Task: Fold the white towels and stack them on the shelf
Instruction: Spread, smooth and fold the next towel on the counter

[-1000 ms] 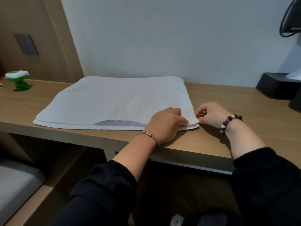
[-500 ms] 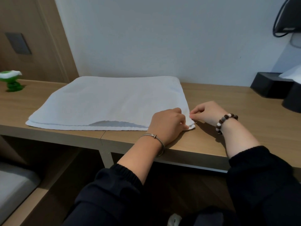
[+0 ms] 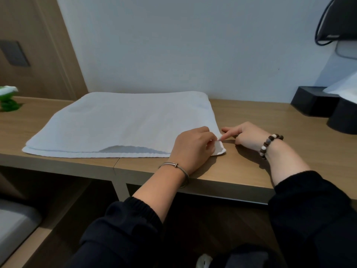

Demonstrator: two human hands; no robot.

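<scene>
A white towel (image 3: 123,122), folded once into a wide double layer, lies flat on the wooden shelf top (image 3: 251,165) against the wall. Its near edge gapes a little in the middle. My left hand (image 3: 193,146) sits on the towel's near right corner and pinches the upper layer there between thumb and fingers. My right hand (image 3: 245,135) lies just right of that corner, its forefinger stretched out to touch the corner's tip, the other fingers curled under.
A green and white toy (image 3: 7,101) stands at the far left of the shelf top. Black boxes (image 3: 316,105) with white paper sit at the right end. Open compartments lie below the shelf. A black cable hangs at the top right.
The view has shifted slightly. My right hand has loosened its grip and now only points a forefinger at the corner, while my left hand has lifted the corner's upper layer a little.
</scene>
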